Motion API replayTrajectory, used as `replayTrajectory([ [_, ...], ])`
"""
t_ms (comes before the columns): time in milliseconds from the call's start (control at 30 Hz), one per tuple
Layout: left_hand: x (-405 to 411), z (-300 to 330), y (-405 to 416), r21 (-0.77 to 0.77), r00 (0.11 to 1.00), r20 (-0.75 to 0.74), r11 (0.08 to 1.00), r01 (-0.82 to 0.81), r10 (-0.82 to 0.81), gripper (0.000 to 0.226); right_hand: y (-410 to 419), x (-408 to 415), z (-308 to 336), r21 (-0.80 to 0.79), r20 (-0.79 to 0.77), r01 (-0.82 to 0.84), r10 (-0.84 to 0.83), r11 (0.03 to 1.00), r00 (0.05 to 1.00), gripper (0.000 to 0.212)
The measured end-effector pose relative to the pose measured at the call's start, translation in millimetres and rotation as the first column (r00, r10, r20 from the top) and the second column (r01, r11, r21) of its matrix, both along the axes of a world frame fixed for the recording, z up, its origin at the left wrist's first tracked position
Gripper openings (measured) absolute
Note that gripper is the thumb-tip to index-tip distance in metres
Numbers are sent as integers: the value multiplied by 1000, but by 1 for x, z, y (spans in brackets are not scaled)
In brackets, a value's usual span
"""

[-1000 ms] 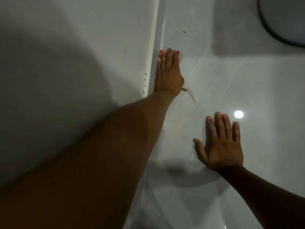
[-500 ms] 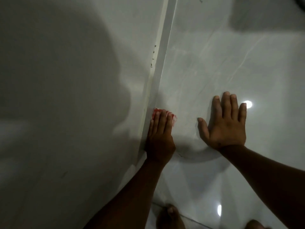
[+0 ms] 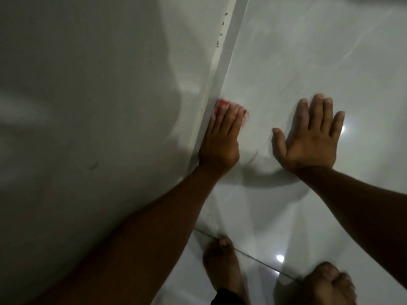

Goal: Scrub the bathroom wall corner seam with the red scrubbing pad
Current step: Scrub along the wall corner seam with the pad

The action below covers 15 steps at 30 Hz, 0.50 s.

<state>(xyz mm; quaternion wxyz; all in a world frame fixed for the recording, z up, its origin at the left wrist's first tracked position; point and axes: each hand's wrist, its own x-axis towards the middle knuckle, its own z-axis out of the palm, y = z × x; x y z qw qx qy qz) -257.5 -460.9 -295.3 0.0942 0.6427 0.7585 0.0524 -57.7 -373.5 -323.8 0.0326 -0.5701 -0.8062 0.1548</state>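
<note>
Left hand [image 3: 222,139] lower now, flat on red pad [image 3: 220,104] (blurred) against seam [image 3: 229,40]; right hand [image 3: 312,137] splayed on glossy wall [image 3: 308,51].

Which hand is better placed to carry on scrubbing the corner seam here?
Left. The left hand presses the red scrubbing pad flat against the corner seam. The right hand lies flat and empty on the wall tile, apart from the seam.

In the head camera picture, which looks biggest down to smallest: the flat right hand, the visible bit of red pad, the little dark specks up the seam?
1. Flat right hand.
2. Red scrubbing pad, mostly hidden under the left hand.
3. Small dark specks, though farther off.
</note>
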Motion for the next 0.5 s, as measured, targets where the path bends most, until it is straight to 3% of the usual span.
replayTrajectory([
  [133, 20, 2, -117, -153, 997, -19, 985, -81, 79, 82, 0, -1, 1, -29, 3, 0, 0, 1000, 1000, 91],
  [233, 20, -2, -132, -215, 998, -43, 975, -60, 52, 80, 0, -1, 0, -24, 3, 4, -4, 1000, 1000, 91],
  [333, 15, -1, -87, -193, 998, -32, 979, -64, 59, 60, -2, -2, 1, -7, -4, 5, -5, 1000, 1000, 91],
  [500, 0, 0, 59, -45, 1000, -26, 999, -6, 5, 52, -5, -1, -4, 49, 11, 23, -24, 998, 1000, 90],
])
